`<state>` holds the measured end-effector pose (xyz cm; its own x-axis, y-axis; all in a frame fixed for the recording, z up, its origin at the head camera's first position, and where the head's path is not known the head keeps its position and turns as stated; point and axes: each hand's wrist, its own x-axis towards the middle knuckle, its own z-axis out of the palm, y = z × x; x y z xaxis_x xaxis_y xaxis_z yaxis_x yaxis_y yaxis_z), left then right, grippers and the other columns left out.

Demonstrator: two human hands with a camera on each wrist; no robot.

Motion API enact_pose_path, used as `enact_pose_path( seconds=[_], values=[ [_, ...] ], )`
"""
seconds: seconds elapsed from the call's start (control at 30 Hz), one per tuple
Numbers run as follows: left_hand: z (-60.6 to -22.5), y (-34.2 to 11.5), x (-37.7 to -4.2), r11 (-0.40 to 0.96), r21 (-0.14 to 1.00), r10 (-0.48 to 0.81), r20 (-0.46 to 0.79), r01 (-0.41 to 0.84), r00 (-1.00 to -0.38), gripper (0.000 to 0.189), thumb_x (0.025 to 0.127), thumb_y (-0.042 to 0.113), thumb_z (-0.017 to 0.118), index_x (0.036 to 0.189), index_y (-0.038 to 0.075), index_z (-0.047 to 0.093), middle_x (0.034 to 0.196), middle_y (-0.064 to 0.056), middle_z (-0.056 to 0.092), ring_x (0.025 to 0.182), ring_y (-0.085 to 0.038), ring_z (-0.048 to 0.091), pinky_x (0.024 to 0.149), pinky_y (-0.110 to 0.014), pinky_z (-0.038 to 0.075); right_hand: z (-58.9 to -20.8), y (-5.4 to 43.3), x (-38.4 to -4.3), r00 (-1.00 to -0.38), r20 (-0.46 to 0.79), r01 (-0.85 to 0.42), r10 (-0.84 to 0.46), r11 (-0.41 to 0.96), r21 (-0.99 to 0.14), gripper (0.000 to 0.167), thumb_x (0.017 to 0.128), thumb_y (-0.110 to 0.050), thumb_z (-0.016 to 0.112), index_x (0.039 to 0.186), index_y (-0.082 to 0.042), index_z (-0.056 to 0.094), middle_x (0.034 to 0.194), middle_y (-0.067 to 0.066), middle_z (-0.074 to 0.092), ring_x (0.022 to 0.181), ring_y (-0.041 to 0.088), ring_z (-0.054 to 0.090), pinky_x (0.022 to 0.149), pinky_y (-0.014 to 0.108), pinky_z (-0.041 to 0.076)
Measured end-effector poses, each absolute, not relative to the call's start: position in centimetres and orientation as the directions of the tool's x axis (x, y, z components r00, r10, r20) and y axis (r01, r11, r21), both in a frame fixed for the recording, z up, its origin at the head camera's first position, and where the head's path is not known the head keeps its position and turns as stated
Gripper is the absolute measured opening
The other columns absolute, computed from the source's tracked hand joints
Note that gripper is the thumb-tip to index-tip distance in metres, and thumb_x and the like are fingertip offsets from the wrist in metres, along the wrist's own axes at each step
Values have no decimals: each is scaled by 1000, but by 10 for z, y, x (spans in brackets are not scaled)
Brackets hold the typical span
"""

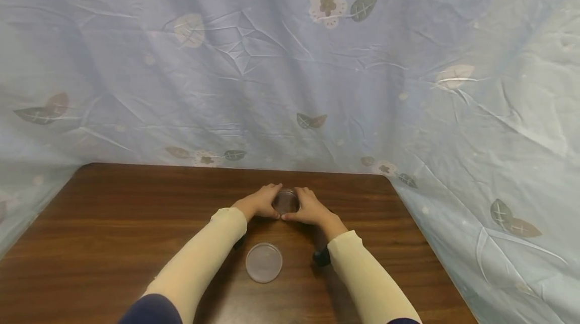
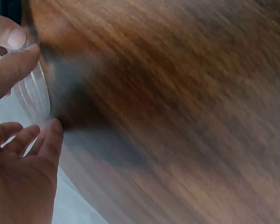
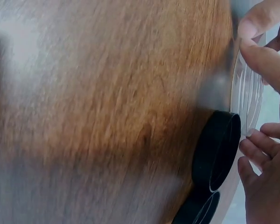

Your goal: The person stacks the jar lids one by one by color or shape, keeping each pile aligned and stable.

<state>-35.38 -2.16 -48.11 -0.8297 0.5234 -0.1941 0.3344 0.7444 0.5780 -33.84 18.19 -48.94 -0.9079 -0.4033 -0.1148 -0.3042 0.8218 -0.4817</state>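
Observation:
A clear round petri dish [image 1: 286, 202] with layered rims is near the far edge of the brown wooden table [image 1: 149, 198]. My left hand [image 1: 262, 203] holds its left side, thumb at the near rim and fingers around the far side. From the right, my right hand [image 1: 311, 208] grips the same dish in a matching way. The two thumb tips meet at the near rim, as the left wrist view also shows beside the dish's clear wall [image 2: 38, 91]. Closer to me, between the forearms, a second clear round dish [image 1: 264, 262] lies flat on the table.
In the right wrist view, a short black open cylinder [image 3: 217, 151] stands beside the right hand, with another black round piece [image 3: 196, 210] next to it. A pale flowered cloth [image 1: 254, 77] hangs behind the table and along its sides.

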Motion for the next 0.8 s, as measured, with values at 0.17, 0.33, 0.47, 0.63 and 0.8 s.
enact_pose_path(
  seconds=[0.17, 0.33, 0.47, 0.63, 0.8],
  values=[
    [-483, -19, -354, 753, 573, 500, -182, 322, -847, 100, 88, 18, 84, 165, 0, 23, 170, -24, 28, 159, -45, 25, 128, -58, 31, -491, 179, -339, -914, -130, -285, -383, 837, -467, 95, 92, -41, 79, 159, 7, 31, 163, 28, 37, 152, 45, 35, 123, 59, 37],
    [-485, -16, -356, 755, 575, 490, -177, 314, -854, 98, 87, 18, 86, 163, -1, 27, 169, -26, 28, 158, -48, 23, 126, -60, 32, -493, 179, -341, -913, -128, -290, -387, 838, -463, 89, 93, -39, 79, 158, 3, 35, 161, 25, 41, 152, 43, 35, 123, 58, 37],
    [-487, -13, -359, 765, 564, 476, -173, 310, -862, 97, 87, 20, 87, 163, -1, 30, 168, -24, 32, 156, -45, 28, 125, -58, 36, -494, 178, -344, -914, -117, -293, -389, 831, -473, 85, 93, -37, 81, 156, 0, 39, 157, 22, 45, 149, 41, 39, 121, 58, 40],
    [-492, -10, -364, 779, 546, 461, -164, 309, -872, 92, 85, 23, 89, 159, 1, 39, 163, -22, 38, 152, -43, 36, 121, -55, 41, -492, 178, -344, -918, -126, -275, -376, 834, -479, 86, 90, -38, 83, 156, -1, 42, 153, 21, 48, 141, 38, 45, 118, 55, 44],
    [-490, -10, -362, 778, 549, 458, -161, 306, -874, 84, 82, 23, 91, 151, 2, 49, 154, -20, 47, 143, -40, 45, 116, -54, 46, -490, 177, -343, -915, -142, -269, -377, 834, -481, 86, 88, -39, 85, 154, 0, 45, 150, 21, 48, 138, 36, 48, 116, 54, 46]
  ],
)
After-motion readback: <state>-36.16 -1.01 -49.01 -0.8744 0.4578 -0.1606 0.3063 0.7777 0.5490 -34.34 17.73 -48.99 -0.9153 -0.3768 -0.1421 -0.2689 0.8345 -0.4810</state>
